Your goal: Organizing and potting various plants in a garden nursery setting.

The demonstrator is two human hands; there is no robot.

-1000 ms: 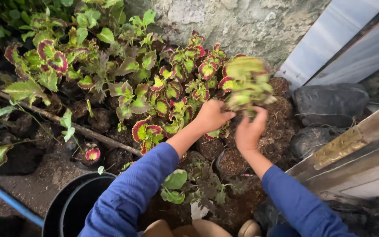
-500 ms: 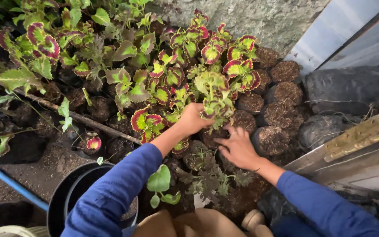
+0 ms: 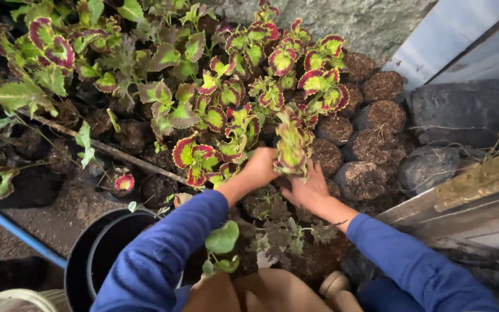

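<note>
Green-and-crimson leaves fill the gap between the two hands, and the fingers of both are bent around the base of one small coleus seedling with yellow-green, red-edged leaves (image 3: 291, 147). The left hand (image 3: 259, 167) wraps the seedling's lower part from the left side, fingers curled and closed on it. The right hand (image 3: 309, 188) cups it from below and from the right, fingers spread but pressing; how tight this grip is, I cannot tell, because the leaves hide the fingertips.

The seedling sits low among the other plants, just beside the brown, soil-filled nursery bags (image 3: 365, 130) on its right and touching the taller coleus plants with red-centred leaves (image 3: 244, 86) behind it.

I judge that it handles as a light but top-soft thing: the stem is thin and will snap if it is bent, the leaves bruise easily, and the soil ball under it is crumbly and can fall apart when squeezed. The safe place to hold is low, around the root ball or its bag, with both palms supporting from beneath, never by the leaves.

Its long axis runs along the stem, nearly upright, with the leafy top pointing up toward the camera and leaning slightly away, and the roots pointing down into the bed. A black round plastic bucket (image 3: 96, 254) stands near the left blue sleeve (image 3: 163, 254).
</note>
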